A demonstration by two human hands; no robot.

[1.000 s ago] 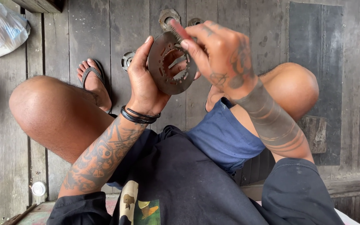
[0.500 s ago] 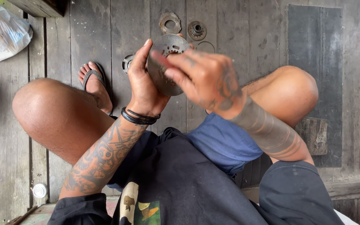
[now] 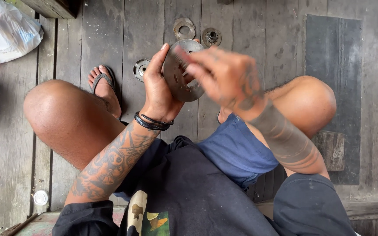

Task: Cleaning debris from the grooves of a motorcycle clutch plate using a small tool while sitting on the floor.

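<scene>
Metal disc (image 3: pixel 181 72), rusty and slotted, is judged stiff, fairly heavy, gritty; best gripped by the rim. It is clasped edge-on in the left hand (image 3: pixel 159 89); the blurred right hand (image 3: pixel 224 74) pinches a reddish tool (image 3: pixel 181 56) against its face.

The right hand (image 3: pixel 224 78) is motion-blurred, covering the disc's (image 3: pixel 178 85) right side. Whatever its fingers hold is unclear. The left hand's (image 3: pixel 158 89) fingers hide behind the disc.
</scene>
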